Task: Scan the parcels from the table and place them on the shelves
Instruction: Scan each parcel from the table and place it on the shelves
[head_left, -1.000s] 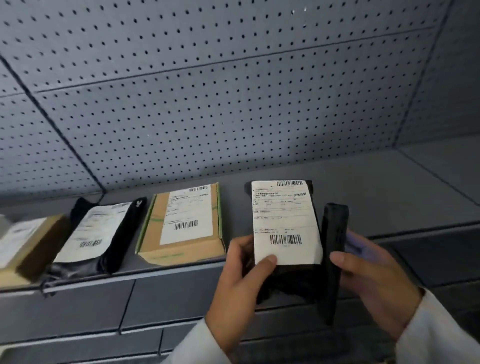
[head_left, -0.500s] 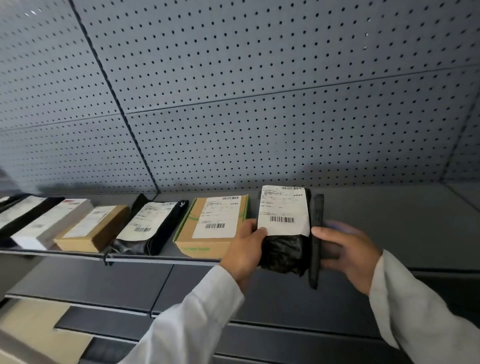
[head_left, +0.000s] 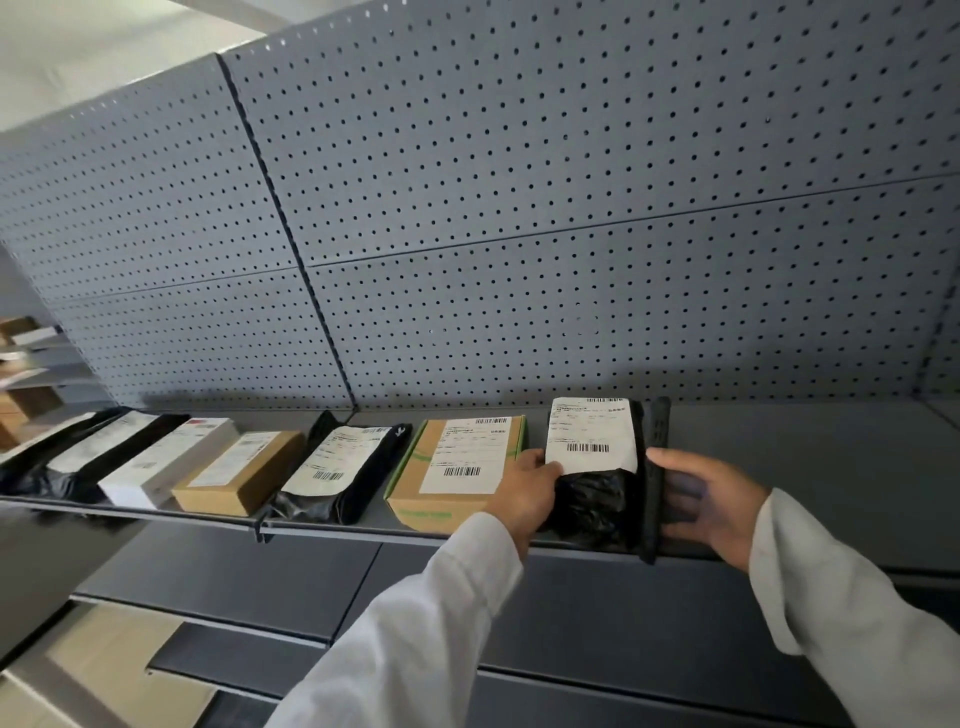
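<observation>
A black plastic parcel (head_left: 592, 499) with a white barcode label lies on the grey shelf (head_left: 805, 467), just right of a cardboard box with green tape (head_left: 457, 467). My left hand (head_left: 527, 486) grips the parcel's left edge, thumb on the label. My right hand (head_left: 711, 512) holds a black handheld scanner (head_left: 655, 478) upright against the parcel's right side. Both arms wear white sleeves.
Further left on the same shelf lie a black bag parcel (head_left: 337, 473), a brown box (head_left: 239, 470), a white box (head_left: 166, 462) and more black bags (head_left: 62, 457). A grey pegboard (head_left: 519, 234) backs the shelf. Lower shelves (head_left: 260, 577) stick out below. Shelf space extends right of the scanner.
The view has pulled back and tilted up. Both hands have carried the black parcel forward onto the shelf beside the green-taped box.
</observation>
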